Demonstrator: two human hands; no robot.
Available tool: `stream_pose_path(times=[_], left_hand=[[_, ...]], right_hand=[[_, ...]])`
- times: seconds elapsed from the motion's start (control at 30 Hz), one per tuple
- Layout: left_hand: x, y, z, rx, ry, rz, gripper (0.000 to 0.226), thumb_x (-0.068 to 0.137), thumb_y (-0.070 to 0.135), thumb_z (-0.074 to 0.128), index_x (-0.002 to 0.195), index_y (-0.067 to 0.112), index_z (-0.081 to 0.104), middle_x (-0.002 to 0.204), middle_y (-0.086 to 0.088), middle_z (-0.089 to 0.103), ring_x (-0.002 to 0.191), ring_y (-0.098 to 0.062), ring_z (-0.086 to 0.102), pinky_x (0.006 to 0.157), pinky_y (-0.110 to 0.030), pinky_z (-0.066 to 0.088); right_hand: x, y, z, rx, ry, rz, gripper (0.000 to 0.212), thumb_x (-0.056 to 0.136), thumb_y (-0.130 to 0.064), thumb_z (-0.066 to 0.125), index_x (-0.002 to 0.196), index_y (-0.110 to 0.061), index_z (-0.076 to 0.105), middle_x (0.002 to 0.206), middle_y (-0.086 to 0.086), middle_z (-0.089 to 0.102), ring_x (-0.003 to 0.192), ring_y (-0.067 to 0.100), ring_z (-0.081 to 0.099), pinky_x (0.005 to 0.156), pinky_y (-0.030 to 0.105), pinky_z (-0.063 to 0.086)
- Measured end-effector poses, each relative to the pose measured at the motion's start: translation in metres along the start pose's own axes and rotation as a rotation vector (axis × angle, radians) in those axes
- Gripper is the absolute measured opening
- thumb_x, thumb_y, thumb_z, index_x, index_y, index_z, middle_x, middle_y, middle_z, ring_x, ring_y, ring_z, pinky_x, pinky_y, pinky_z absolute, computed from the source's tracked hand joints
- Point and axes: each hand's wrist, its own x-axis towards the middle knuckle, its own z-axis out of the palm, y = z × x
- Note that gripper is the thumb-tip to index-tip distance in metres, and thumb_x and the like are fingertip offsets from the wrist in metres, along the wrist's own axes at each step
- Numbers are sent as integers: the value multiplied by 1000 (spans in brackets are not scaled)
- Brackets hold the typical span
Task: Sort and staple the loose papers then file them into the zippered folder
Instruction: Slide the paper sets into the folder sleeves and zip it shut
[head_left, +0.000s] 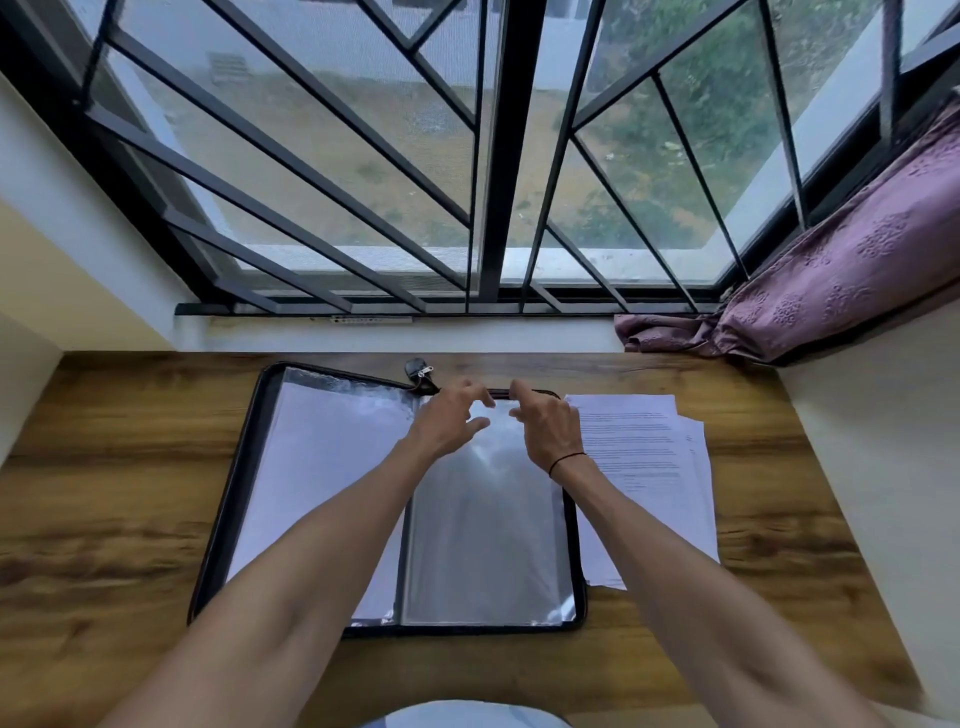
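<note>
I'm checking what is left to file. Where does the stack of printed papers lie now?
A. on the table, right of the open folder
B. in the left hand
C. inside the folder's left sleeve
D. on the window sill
A: the printed papers lie on the wooden table, right of the open zippered folder, under neither hand.

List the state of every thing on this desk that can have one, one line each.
Black zippered folder: unzipped, lying open flat on the wooden desk.
Clear plastic sleeve on its right side: looks empty.
Left-side sleeve: holds white paper.
Loose printed white papers: unfiled, fanned beside the folder's right edge.
Left hand: fingers loosely curled at the sleeve's top edge.
Right hand: the same; grip unclear.
Purple curtain: bunched aside on the sill.
</note>
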Motion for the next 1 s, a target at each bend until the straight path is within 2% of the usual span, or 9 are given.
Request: stream_pose_path(times=[0.13,0.23,0.37,0.47,0.57,0.7,0.8,0.9,1.0], left_hand=[[8,1,2,24,69,34,5,95,31,69,98,30,65,111,8,53,90,-14,60,77,-40,56],[15,0,2,55,111,75,5,95,29,68,95,26,65,108,7,49,95,-15,57,71,-35,52],[19,-1,2,41,-18,67,9,97,26,60,101,20,65,102,8,68,95,-16,64,77,-35,53],[24,-3,8,9,-123,71,12,97,32,61,108,26,62,105,13,69,91,-8,61,82,-37,53],[29,3,18,20,-178,80,15,98,37,61,111,29,60,107,14,69,80,3,54,77,-36,49],[33,15,27,-7,-184,84,21,100,38,59,118,29,60,111,12,68,77,4,53,76,-35,50],[35,21,35,-20,-192,79,23,99,40,60,120,32,59,111,14,67,78,4,54,76,-34,48],[38,28,42,-34,-188,65,24,99,42,59,121,33,58,111,14,67,79,0,56,79,-36,50],[40,32,48,-27,-184,51,23,99,41,59,120,32,59,111,14,67,83,-7,58,83,-38,51]], right_hand=[[1,5,2,-8,15,-91,31,89,-2,75,99,-17,49,74,0,63,60,29,59,52,34,44],[4,16,7,30,-30,-34,22,96,-18,70,103,-18,50,94,2,55,68,27,55,52,32,37],[6,35,8,239,-127,94,36,98,-45,65,121,-21,51,120,0,57,94,20,59,66,37,49],[2,54,9,287,-126,161,44,97,-55,61,125,-23,49,123,1,59,101,20,61,73,41,55],[-4,76,12,307,-82,255,40,97,-47,64,124,-21,52,118,2,58,105,22,59,73,39,53],[-14,108,10,264,-15,482,37,94,-31,72,121,-14,54,118,8,54,111,29,53,72,39,48],[-23,133,5,167,-15,684,44,90,-24,76,124,-13,51,126,15,52,120,36,48,84,49,51],[-33,158,1,106,-63,844,56,88,-29,78,131,-11,47,136,18,46,128,39,41,97,54,44],[-37,173,-4,71,-132,962,73,81,-41,82,133,-10,42,142,17,40,133,39,36,100,54,41]])
